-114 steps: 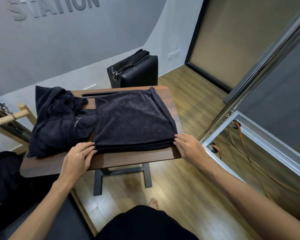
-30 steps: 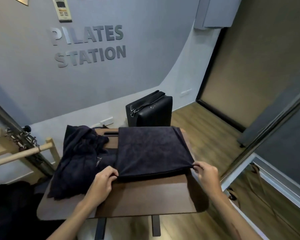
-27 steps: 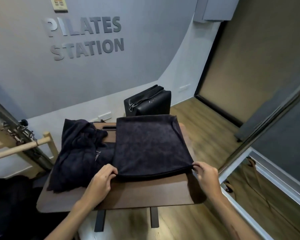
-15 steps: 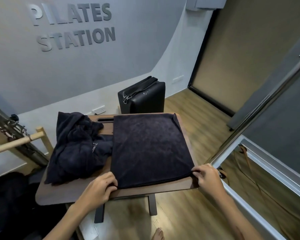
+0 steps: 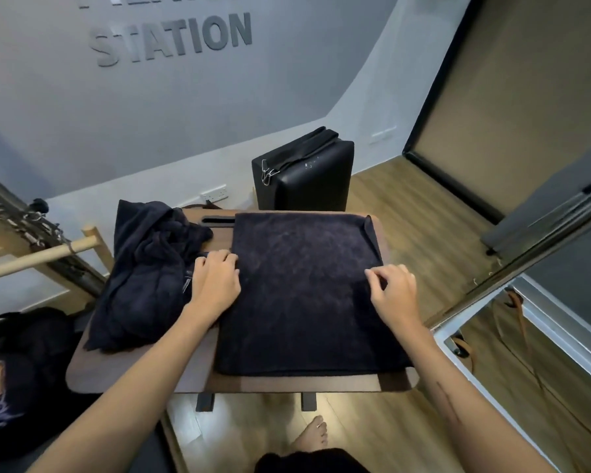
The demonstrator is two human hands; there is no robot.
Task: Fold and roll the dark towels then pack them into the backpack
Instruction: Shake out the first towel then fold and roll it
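- Left hand: I see the fingers curled down at the left edge of the folded towel, tips on or tucked at the edge; I can't tell whether they pinch cloth or just press.
- Right hand: fingers bent, tips bunched at the towel's right edge as if nipping the cloth; true grip not clear to me.
- Folded towel lies flat between the two hands, a dark rectangle, long axis running away from me toward the wall; near short edge sits just inside the table's front rim, far short edge reaches the table's back.
- Far right corner of the towel is turned up a little, beyond the right fingers.
- Just left of the left fingers, touching the wrist side: a crumpled towel pile, unfolded, heaped, its length also running near to far, near end spilling toward the table's front left.
- Beyond the left fingers, a slot cut in the tabletop between pile and folded towel.
- Farther out past the towel's far edge: a black boxy case upright on the floor, with strap and metal clips on its top left.
- Far left of the left hand: a wooden bar on a frame.
- Below, near me: a bare foot on the wood floor.
- Wall behind shows grey letters "STATION".
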